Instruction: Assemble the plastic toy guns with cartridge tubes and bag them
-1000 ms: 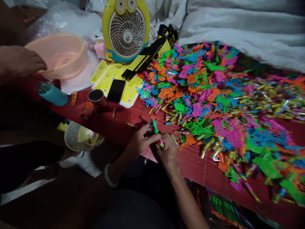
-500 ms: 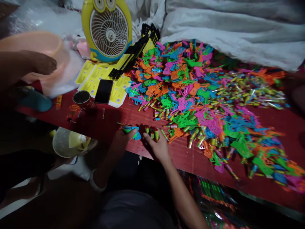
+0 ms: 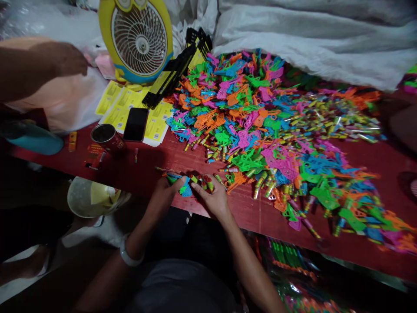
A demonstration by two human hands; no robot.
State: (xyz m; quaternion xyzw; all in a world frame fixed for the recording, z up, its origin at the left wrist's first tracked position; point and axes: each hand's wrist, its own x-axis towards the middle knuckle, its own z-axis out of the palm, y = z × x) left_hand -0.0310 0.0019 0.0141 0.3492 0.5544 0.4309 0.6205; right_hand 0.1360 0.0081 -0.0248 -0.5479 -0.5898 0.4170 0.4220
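Note:
Near the table's front edge, my left hand (image 3: 164, 195) is closed around blue and green plastic toys (image 3: 185, 187), holding them with the thumb on top. Just to its right, my right hand (image 3: 214, 198) has its fingers curled around several small yellow and red wrapped tubes (image 3: 208, 182), possibly candy rolls. The two hands are close together with a narrow gap between them. Beyond my right hand spreads a large pile of plastic toys (image 3: 243, 137) in pink, orange, green and blue. More wrapped tubes (image 3: 260, 184) lie along the pile's near edge.
A yellow fan (image 3: 141, 43) stands behind yellow printed sheets (image 3: 115, 108), a phone (image 3: 136, 124) and a dark cup (image 3: 107, 138). At left lie a blue bottle (image 3: 35, 138) and another person's arm (image 3: 42, 65). White sacks (image 3: 309, 39) line the back; a bucket (image 3: 80, 198) sits below.
The whole view has shifted slightly, so things on the table appear further left. My hands keep their holds. The other person's hand at left has moved up and to the right.

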